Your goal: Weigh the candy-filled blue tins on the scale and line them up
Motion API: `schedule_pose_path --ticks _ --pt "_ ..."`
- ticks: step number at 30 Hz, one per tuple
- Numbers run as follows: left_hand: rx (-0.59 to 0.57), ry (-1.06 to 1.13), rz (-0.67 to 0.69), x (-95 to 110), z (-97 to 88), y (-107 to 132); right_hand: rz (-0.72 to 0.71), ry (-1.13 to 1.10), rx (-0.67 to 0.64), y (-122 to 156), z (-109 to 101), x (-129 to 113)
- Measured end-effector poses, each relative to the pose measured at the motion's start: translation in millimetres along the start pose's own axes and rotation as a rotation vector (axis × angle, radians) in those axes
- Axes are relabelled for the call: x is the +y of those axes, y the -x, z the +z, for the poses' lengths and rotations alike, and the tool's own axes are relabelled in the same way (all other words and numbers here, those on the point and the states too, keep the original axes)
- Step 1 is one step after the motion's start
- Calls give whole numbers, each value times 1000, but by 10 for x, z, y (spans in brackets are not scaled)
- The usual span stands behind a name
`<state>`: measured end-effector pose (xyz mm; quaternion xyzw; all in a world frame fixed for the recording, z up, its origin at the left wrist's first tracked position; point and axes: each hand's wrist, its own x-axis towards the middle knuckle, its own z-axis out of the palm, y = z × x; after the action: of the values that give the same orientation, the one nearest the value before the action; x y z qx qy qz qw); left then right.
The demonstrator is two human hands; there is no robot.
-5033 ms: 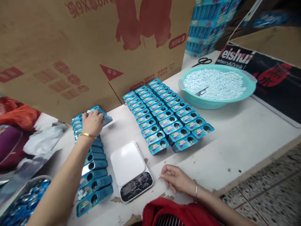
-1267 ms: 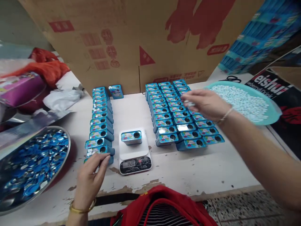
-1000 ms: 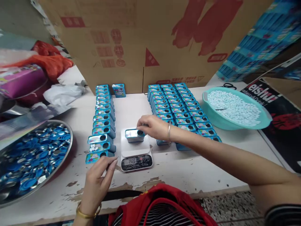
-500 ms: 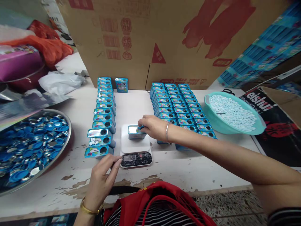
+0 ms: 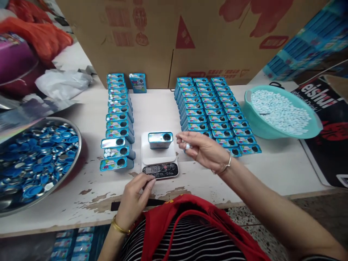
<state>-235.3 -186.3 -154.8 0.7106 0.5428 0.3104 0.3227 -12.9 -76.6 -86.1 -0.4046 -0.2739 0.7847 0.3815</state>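
A blue candy tin stands upright on the plate of a white digital scale, its round lid hole uncovered. To the right of that tin, my right hand is closed with palm turned partly up; small white candies show between its curled fingers. My left hand rests at the scale's front edge by the display, thumb and fingertips pinched together. Whether anything is between them is hidden. Left of the scale runs a row of blue tins, with several white candies on one lid near its front end.
More tins stand in three rows right of the scale. A turquoise bowl of white candies is at the right, a metal basin of blue-and-silver caps at the left. One tin leans before a large cardboard box.
My right hand has moved off the tin on the scale to the right, and candies now show in its fingers. My left hand has slid right along the scale's front. The display reading has changed.
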Motion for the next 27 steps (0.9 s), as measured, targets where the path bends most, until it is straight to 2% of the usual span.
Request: schedule_pose_path --ticks 3,5,9,14,19,24,27 --pt "-130 51 -10 89 167 5 77 -165 50 110 -77 335" --pt "-207 77 -7 153 269 -2 72 -207 85 134 -83 438" --pt "-322 96 -10 215 371 -25 -75 -148 91 5 5 298" --pt "-277 60 -19 177 318 -56 -309 15 32 -357 138 47" --pt "-227 38 -35 138 248 -66 -320 196 -23 -554 112 87" --pt "-239 43 -40 119 256 -71 -334 398 -54 -513 73 54" --pt "-253 45 -37 104 273 -85 -345 601 -33 -487 74 -25"
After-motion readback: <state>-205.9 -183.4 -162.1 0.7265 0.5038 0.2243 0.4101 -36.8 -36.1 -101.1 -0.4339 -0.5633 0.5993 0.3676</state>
